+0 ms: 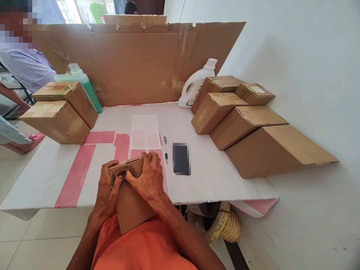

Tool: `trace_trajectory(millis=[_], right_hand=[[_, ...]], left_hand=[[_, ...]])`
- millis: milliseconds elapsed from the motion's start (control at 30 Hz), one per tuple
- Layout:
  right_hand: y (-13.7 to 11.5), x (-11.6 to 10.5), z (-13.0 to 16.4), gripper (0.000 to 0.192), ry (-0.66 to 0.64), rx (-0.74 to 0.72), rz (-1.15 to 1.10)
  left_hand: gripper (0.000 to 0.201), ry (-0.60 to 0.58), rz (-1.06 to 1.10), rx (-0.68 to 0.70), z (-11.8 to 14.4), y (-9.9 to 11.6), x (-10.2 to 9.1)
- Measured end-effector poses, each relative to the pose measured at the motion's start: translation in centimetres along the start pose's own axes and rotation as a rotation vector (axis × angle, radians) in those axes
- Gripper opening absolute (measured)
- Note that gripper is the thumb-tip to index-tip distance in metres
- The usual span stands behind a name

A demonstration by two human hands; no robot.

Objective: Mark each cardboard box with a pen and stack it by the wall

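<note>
Both hands close on a small cardboard box (129, 191) held upright against the person's orange shirt, at the near edge of the worktop (56, 168). The left hand (108, 187) wraps the box's left side, its grip pressed together, thumb on the top end. The right hand (149, 180) clamps the right side, fingers curled over the top and thumb meeting the left thumb at a dark round mark on the end flap; what that mark is cannot be made out. The box's lower end is hidden by the shirt.

Just beyond the hands lie a pen (165, 148) and a dark flat item (181, 158), blurred out. To the right sits a row of brown boxes (244, 125), with a white jug (195, 85) partly hidden behind them. On the left, two stacked boxes (60, 112) cover most of a green bottle (84, 84). A cardboard sheet (140, 60) stands across the back. Another person's sleeve (26, 67) is cut off at the left edge, and a woven basket (225, 225) peeks from under the worktop.
</note>
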State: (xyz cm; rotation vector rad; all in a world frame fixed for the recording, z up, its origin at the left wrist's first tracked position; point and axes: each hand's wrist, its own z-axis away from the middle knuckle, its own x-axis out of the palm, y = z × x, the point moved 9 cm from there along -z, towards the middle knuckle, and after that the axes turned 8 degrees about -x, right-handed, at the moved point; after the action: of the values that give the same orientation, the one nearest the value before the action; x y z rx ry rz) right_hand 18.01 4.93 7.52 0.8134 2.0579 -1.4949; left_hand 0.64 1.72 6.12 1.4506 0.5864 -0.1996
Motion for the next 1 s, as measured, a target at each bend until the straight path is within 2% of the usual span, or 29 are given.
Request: trace_trajectory(millis=[100,167,233,267,333,400,500,633,733,800,900,933,1000], right_hand=[[1.2,-1.2,0.0,0.074,-0.003,0.000,-0.074],[3.0,-1.9,-0.7,0.073,-0.048,0.005,-0.217],[6.0,-2.8,-1.8,0.067,-0.080,0.067,-0.331],[7.8,-3.3,-2.5,0.061,-0.082,0.117,-0.318],[11.1,-3.8,-4.1,0.045,-0.108,0.201,-0.155],[13.3,-3.4,-5.6,0.028,-0.143,0.258,0.002],[15.1,-1.7,-7.1,0.012,-0.149,0.321,0.050],[16.4,-0.1,-7.6,0.019,-0.154,0.384,-0.031],[16.3,-0.8,-7.5,0.022,-0.160,0.378,-0.187],[15.2,-2.4,-7.3,0.022,-0.112,0.351,-0.307],[11.6,-5.1,-6.7,0.030,0.033,0.270,-0.670],[10.0,-5.4,-6.1,0.033,0.042,0.242,-0.806],[6.7,-4.8,-4.6,0.034,-0.022,0.204,-1.009]], left_hand=[[0.041,-0.021,-0.016,0.052,0.2,1.3,0.4],[0.041,-0.020,-0.033,0.051,0.4,1.4,0.3],[0.041,-0.014,-0.041,0.037,0.5,1.2,0.3],[0.041,-0.010,-0.040,0.034,0.5,1.0,0.3],[0.041,-0.009,-0.025,0.036,0.5,0.9,0.4],[0.041,-0.027,-0.001,0.036,0.5,0.8,0.7],[0.052,-0.091,0.040,0.022,0.6,0.7,1.3],[0.079,-0.170,0.076,0.006,0.9,0.0,1.7],[0.095,-0.206,0.077,-0.034,0.8,-1.0,1.7],[0.101,-0.223,0.083,-0.043,0.6,-1.4,1.9],[0.106,-0.235,0.113,-0.033,0.5,-1.5,2.3],[0.107,-0.240,0.126,-0.036,0.5,-1.6,2.5],[0.111,-0.271,0.155,-0.059,0.7,-1.6,3.2]])
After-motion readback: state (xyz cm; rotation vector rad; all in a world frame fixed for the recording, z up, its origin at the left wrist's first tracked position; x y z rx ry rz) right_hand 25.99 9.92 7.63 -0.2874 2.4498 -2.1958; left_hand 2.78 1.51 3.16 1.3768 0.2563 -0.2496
